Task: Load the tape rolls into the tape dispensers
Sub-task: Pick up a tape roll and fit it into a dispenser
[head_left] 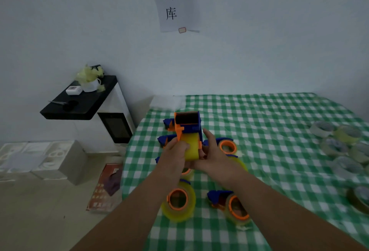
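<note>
The tape dispenser [187, 124] in hand was a blue plastic body with orange trim, its black roller at the top end, tilted away from the viewer and raised above the green-checked tablecloth [269, 150]. A yellowish tape roll [191, 146] sat in its lower part, its broad pale face turned toward the camera. The left hand [175, 151] curled around the left side of the roll, fingers bent against it beside the orange bracket; the right hand [214, 154] gripped the dispenser's right side from below, index finger stretched up along the blue wall. Behind and beside the hands lay more blue and orange dispensers, one [227, 145] with an orange-cored roll just right of the right hand. Nearer the viewer, two loaded dispensers [178, 202] [234, 206] rested on the cloth below the forearms. Well apart on the right edge of the table lay a cluster of loose tape rolls [343, 142], blurred. A paper sign [176, 1] hung on the wall above.
</note>
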